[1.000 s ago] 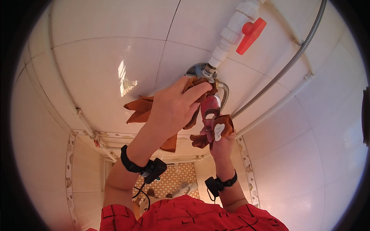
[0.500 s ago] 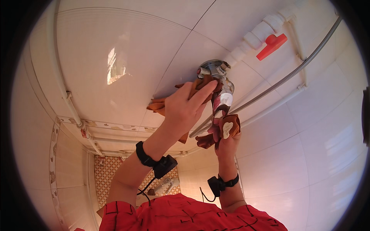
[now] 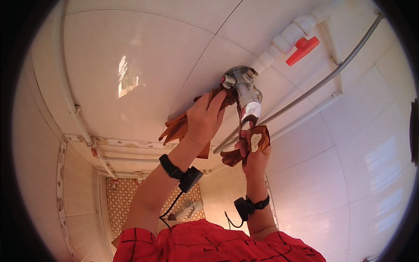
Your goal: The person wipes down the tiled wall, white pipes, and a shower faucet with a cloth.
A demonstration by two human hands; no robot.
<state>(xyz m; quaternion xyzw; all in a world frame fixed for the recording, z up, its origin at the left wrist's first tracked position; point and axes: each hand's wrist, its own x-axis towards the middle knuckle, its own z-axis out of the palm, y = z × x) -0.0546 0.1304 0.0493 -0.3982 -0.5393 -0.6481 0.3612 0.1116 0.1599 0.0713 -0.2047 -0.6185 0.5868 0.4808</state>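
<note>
I see a white pipe (image 3: 286, 39) running up and to the right from the tap, with a red valve handle (image 3: 302, 49) on it, and a ribbed metal hose (image 3: 323, 81) crossing the tiled wall (image 3: 131, 52) just behind and to the right of my hands. Another thin white pipe (image 3: 76, 118) runs down the wall on the left. Far below, a patterned floor (image 3: 126, 196) shows between my forearms.

The chrome tap (image 3: 244, 94) sits on the wall near the top middle of my view. Its long axis runs from the round base at the wall down toward me, with the flat handle end pointing at my right hand.

My left hand (image 3: 205, 118) presses a brown cloth (image 3: 179, 126) against the left side of the tap, fingers wrapped over it. My right hand (image 3: 253, 150) is closed around another bunch of the same cloth just under the handle tip, touching it.
</note>
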